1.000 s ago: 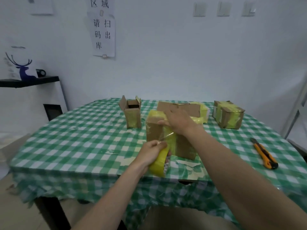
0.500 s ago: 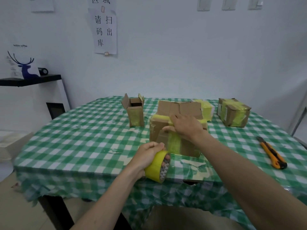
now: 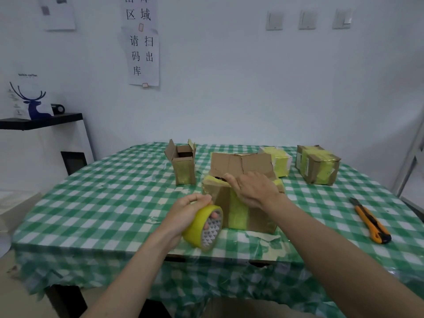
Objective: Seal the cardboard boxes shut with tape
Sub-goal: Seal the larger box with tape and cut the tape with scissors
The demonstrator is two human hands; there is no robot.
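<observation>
Cardboard box [image 3: 243,203] half-taped near the front edge of the counter [image 3: 96,203], both hands at work on it.
Right hand [image 3: 254,188] lies flat, fingers straight, on the box's top front edge, seemingly to press the yellow strip down and hold the box steady; its rear flaps stand up, so the top looks unsealed. Left hand [image 3: 188,214] grips the tape roll [image 3: 205,228] just beside the box's front face, fingers through the core, kept low and close, probably to keep the tape taut. An open small box [image 3: 183,166] waits behind; an orange utility knife [image 3: 370,222] lies well apart on the right, likely for cutting.
</observation>
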